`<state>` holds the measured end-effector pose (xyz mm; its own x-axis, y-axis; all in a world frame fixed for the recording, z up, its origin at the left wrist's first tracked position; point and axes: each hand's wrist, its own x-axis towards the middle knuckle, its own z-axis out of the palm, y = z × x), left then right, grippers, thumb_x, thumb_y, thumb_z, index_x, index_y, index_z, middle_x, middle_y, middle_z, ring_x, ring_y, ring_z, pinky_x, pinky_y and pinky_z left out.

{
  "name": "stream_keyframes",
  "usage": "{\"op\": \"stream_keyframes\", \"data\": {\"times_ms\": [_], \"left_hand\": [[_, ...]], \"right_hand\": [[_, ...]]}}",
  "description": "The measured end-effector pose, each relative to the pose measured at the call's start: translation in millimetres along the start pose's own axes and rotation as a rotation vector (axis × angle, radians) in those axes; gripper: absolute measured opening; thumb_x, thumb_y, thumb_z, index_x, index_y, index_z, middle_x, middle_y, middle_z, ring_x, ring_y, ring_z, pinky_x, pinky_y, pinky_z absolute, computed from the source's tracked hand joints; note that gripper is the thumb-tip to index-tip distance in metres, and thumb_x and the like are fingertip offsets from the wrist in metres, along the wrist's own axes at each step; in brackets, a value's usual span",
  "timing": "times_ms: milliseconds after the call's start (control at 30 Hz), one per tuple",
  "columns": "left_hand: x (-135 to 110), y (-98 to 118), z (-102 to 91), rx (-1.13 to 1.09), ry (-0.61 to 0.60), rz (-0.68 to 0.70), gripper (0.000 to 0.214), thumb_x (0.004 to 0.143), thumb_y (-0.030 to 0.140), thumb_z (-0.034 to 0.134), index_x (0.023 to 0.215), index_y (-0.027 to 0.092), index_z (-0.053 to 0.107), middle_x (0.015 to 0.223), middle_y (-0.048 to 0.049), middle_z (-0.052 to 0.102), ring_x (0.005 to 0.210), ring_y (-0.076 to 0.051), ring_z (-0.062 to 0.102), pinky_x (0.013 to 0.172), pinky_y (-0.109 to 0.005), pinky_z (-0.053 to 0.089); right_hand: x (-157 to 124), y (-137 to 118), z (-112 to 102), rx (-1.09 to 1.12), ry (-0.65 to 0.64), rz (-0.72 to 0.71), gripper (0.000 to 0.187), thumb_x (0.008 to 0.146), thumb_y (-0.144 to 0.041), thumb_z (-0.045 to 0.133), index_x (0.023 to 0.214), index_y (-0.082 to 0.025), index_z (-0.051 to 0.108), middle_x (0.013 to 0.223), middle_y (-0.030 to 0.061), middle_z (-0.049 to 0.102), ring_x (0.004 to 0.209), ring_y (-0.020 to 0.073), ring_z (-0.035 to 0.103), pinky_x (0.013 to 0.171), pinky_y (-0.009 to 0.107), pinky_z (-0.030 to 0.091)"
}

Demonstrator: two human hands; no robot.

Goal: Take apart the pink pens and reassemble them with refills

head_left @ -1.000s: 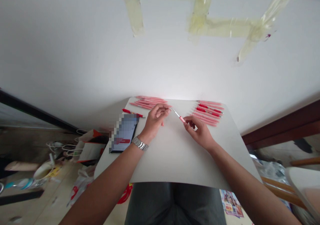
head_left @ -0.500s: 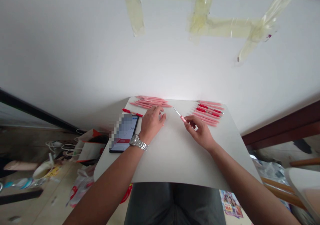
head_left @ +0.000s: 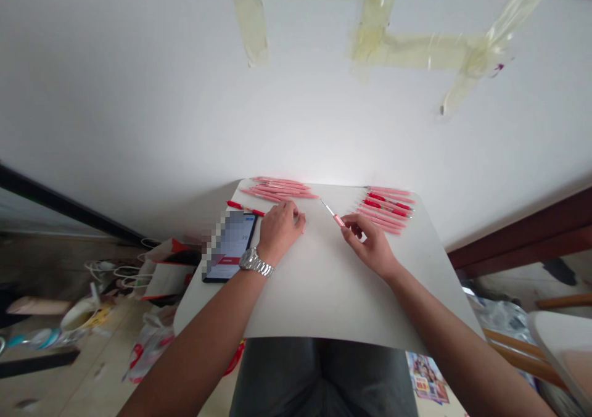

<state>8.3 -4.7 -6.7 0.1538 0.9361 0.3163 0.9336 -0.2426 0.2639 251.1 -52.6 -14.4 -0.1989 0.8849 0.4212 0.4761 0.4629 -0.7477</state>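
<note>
My right hand [head_left: 367,244] is closed around the pink grip of a pen part [head_left: 339,219]; its thin pale refill sticks out bare, pointing up and left. My left hand [head_left: 281,229], wearing a silver watch [head_left: 254,261], is curled in over the table. Its thumb and fingers are close together, and a tiny pinkish bit shows by the thumb; what it holds I cannot make out. Just beyond the left hand lies a pile of pink pens [head_left: 280,187]. To the right of my right hand is a row of pink and red pens [head_left: 386,207].
A tablet or phone [head_left: 231,244] lies at the white table's [head_left: 319,306] left side, with a red pen [head_left: 245,208] above it. The wall [head_left: 305,115] meets the table's far edge. Bags [head_left: 169,275] and a cup [head_left: 81,315] stand on the floor at left.
My left hand's fingers have drawn down and closer to its thumb. My right hand and the pen part in it have stayed in place.
</note>
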Motion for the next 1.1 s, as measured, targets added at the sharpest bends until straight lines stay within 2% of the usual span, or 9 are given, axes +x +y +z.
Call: {"op": "stream_keyframes", "data": {"times_ms": [367,500,633,767,867,967,1033,1100], "left_hand": [[-4,5,4.1,0.007,-0.009,0.018,0.017,0.096,0.034,0.06,0.085,0.022,0.06,0.092,-0.0058,0.069,0.087,-0.024,0.064,0.07,-0.035,0.042],[-3,4,6.5,-0.094,0.037,0.009,0.018,0.095,0.034,0.062,0.081,0.023,0.059,0.087,-0.0057,0.069,0.083,-0.023,0.064,0.066,-0.034,0.04],[-1,4,7.0,-0.32,0.108,0.018,0.013,0.096,0.033,0.062,0.088,0.023,0.061,0.088,-0.0038,0.07,0.081,-0.021,0.064,0.068,-0.033,0.042],[1,7,4.6,-0.586,0.11,0.038,0.016,0.097,0.036,0.062,0.09,0.022,0.064,0.089,-0.0036,0.069,0.079,-0.018,0.062,0.075,-0.031,0.047],[4,11,2.5,-0.847,0.082,0.023,0.02,0.097,0.04,0.063,0.09,0.021,0.066,0.083,-0.0029,0.068,0.071,-0.016,0.059,0.069,-0.029,0.047],[6,14,-0.5,-1.123,0.013,0.032,0.023,0.099,0.042,0.062,0.102,0.02,0.07,0.074,-0.0006,0.063,0.063,-0.014,0.056,0.064,-0.027,0.045],[7,16,-2.3,-1.255,-0.028,0.016,0.025,0.099,0.042,0.063,0.108,0.02,0.069,0.073,0.0,0.063,0.067,-0.014,0.057,0.069,-0.027,0.047],[8,18,-2.9,-1.35,-0.032,-0.045,0.024,0.098,0.043,0.066,0.105,0.021,0.068,0.076,-0.0002,0.064,0.071,-0.014,0.059,0.074,-0.027,0.049]], "right_hand": [[0,2,1,0.002,0.003,0.002,0.016,0.103,-0.036,0.057,0.109,-0.024,0.065,0.095,0.0039,0.069,0.073,0.0167,0.055,0.067,0.032,0.046],[0,1,0,0.004,-0.002,0.008,0.017,0.103,-0.037,0.057,0.11,-0.024,0.065,0.095,0.0042,0.069,0.073,0.0168,0.055,0.067,0.032,0.046],[0,0,0,-0.003,-0.001,0.014,0.02,0.103,-0.041,0.056,0.11,-0.024,0.065,0.094,0.0048,0.069,0.073,0.0174,0.056,0.067,0.033,0.047],[0,1,0,-0.006,-0.002,0.009,0.021,0.104,-0.042,0.055,0.11,-0.024,0.065,0.094,0.0052,0.069,0.073,0.0173,0.056,0.066,0.033,0.047],[0,2,0,-0.006,-0.006,0.003,0.02,0.104,-0.04,0.056,0.11,-0.023,0.064,0.094,0.0049,0.069,0.073,0.0169,0.055,0.066,0.033,0.047],[0,2,1,0.002,-0.002,0.005,0.018,0.103,-0.037,0.056,0.111,-0.023,0.064,0.094,0.0047,0.068,0.073,0.0166,0.054,0.067,0.033,0.046],[0,2,1,0.006,-0.001,0.008,0.018,0.103,-0.037,0.056,0.111,-0.023,0.065,0.094,0.0046,0.069,0.073,0.0164,0.054,0.067,0.033,0.046],[0,2,0,0.007,-0.002,0.009,0.018,0.103,-0.037,0.057,0.111,-0.023,0.065,0.094,0.0046,0.069,0.073,0.0164,0.054,0.067,0.033,0.046]]}}
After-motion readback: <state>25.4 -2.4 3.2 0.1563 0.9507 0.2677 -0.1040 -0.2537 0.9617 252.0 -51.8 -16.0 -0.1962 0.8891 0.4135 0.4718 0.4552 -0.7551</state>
